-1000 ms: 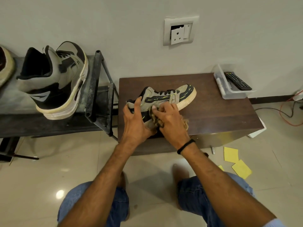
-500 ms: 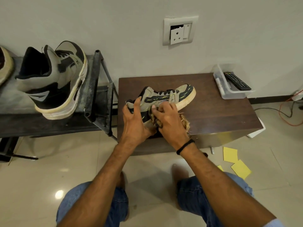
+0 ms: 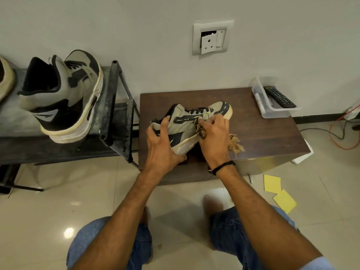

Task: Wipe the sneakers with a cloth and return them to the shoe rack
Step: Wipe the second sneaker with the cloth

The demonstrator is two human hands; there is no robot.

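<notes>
Head view, wiping stage. The sneaker (image 3: 183,124) lies on the dark wooden table (image 3: 263,137), tipped onto the near edge of its sole so that its side panel faces upward. Its long axis runs obliquely, heel toward the near left and toe toward the far right. The left hand (image 3: 162,147) is clamped on the heel end, fingers curled over the collar and thumb tucked beneath the sole, and serves as the brace. The right hand (image 3: 214,137) sits over the midfoot, fingers curled and pinching a tan cloth (image 3: 235,145) against the side panel near the laces. A frayed tail of the cloth trails out beside the hand onto the table. The governing relation: the toe cap lies beyond the right hand, further along the long axis to the far right, so a wiping stroke would probably follow that line while the left hand resists it from the opposite end. The shoe rack (image 3: 115,106) stands just beside the table's left edge, with a second sneaker (image 3: 62,98) on its upper shelf, heel toward the camera. The left hand, at the heel, is the nearer of the two to the rack, which suggests it as the carrying hand for the return, a step not yet begun
</notes>
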